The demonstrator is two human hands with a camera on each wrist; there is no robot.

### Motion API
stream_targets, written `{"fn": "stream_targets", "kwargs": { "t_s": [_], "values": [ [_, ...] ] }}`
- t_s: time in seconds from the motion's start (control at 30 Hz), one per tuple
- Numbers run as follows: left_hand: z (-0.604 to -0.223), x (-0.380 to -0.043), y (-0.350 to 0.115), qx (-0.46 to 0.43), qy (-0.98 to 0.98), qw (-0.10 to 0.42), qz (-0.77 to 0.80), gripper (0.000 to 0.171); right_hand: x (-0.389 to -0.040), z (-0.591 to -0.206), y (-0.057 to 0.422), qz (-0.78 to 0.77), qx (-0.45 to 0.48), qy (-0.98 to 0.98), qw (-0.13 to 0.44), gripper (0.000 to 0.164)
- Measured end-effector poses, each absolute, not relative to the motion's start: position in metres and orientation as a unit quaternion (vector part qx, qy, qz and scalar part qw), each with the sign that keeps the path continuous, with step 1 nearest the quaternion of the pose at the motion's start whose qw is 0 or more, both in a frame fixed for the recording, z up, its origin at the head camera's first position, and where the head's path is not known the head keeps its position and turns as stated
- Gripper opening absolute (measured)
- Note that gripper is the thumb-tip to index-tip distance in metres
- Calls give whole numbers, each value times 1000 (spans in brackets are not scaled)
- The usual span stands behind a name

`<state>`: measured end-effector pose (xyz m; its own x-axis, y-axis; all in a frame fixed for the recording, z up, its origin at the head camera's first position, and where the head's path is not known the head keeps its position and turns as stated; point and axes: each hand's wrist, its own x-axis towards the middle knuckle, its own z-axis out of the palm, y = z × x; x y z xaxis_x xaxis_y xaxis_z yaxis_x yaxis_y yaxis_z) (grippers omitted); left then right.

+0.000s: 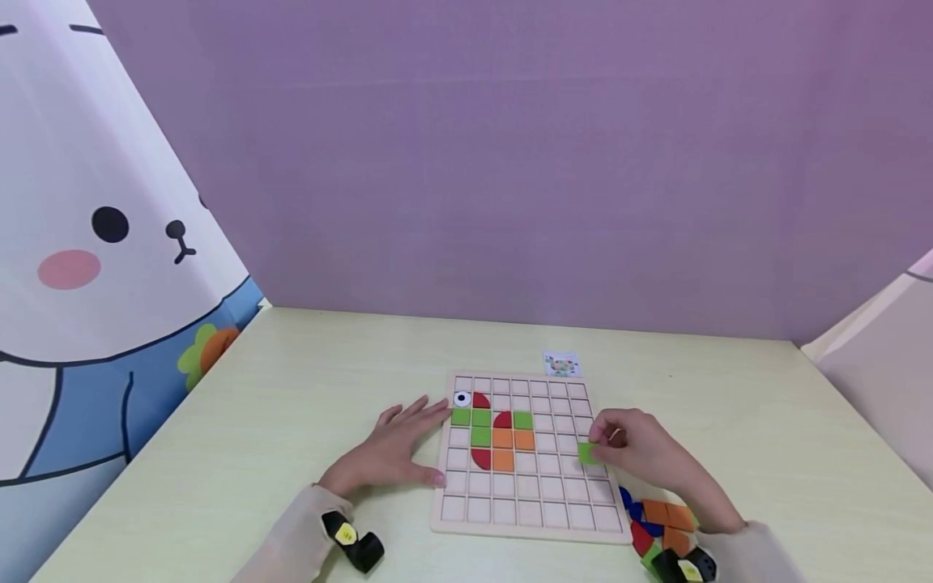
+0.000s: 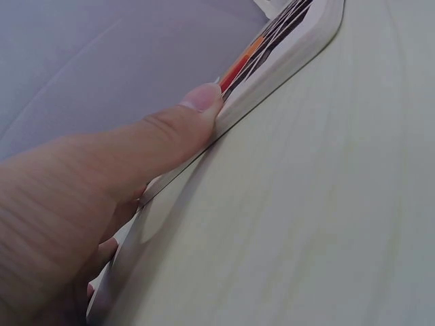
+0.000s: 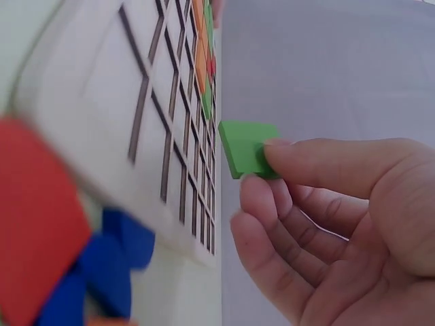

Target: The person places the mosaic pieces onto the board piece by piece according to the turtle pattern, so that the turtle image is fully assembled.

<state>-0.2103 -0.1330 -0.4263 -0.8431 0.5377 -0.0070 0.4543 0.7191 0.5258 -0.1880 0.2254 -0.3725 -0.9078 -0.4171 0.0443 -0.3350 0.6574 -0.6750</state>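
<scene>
A wooden grid board [image 1: 539,512] lies on the table, with green, orange and red tiles and a white eye tile [image 1: 462,398] set in its left part. My right hand [image 1: 637,447] pinches a green square tile [image 3: 248,146] between thumb and fingers, held above the board's right side. My left hand [image 1: 389,453] rests at the board's left edge with fingers spread, its thumb touching the frame in the left wrist view. A red quarter-round tile [image 1: 481,459] sits lowest in the pattern, beside an orange square [image 1: 503,460].
Loose orange, blue, red and green pieces [image 1: 666,514] lie right of the board, partly under the right wrist. A small printed card [image 1: 562,363] lies beyond the board's far edge. A purple partition [image 1: 510,178] stands behind the table [image 1: 350,348].
</scene>
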Motion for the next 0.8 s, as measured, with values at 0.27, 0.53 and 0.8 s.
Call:
{"fn": "stream_targets", "kwargs": {
  "t_s": [0.27, 0.53, 0.8],
  "values": [
    [-428, -211, -134, 270, 924, 81, 259, 97, -195, -373, 206, -366, -211, 904, 65, 9],
    [-428, -212, -133, 276, 923, 74, 259, 97, -198, -372, 189, -371, -208, 902, 73, 8],
    [-428, -213, -134, 277, 922, 75, 261, 97, -200, -374, 177, -393, -216, 890, 87, 6]
  ]
}}
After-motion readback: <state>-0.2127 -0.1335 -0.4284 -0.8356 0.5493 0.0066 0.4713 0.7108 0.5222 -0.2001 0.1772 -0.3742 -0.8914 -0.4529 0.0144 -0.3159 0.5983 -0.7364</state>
